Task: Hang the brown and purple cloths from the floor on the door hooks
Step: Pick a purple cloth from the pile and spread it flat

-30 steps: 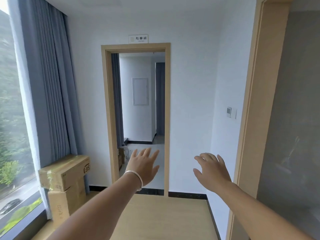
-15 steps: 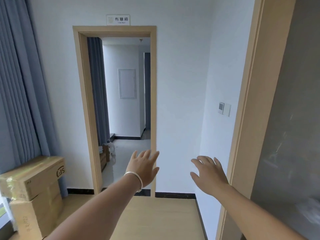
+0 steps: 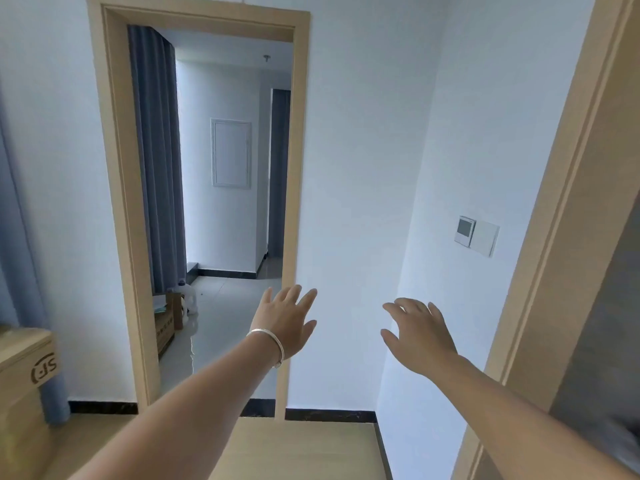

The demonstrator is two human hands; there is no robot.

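Observation:
Both of my arms reach forward at waist height. My left hand [image 3: 285, 323], with a silver bangle at the wrist, has its fingers spread and holds nothing. My right hand [image 3: 417, 332] is a little to its right, fingers relaxed and empty. A wooden door frame [image 3: 568, 216] with a grey door panel [image 3: 602, 358] stands close on my right. No brown or purple cloth is in view, and no door hooks show.
An open doorway [image 3: 221, 202] straight ahead leads into a tiled room with a grey curtain [image 3: 157, 161], a cardboard box [image 3: 166, 322] and a plastic jug [image 3: 188, 299]. Taped boxes [image 3: 26, 368] stand at the left. A thermostat and switch [image 3: 476, 235] sit on the right wall.
The view has swung to the right and moved closer to the doorway; the window and curtain at the left have slid out of view. Both hands keep their open pose.

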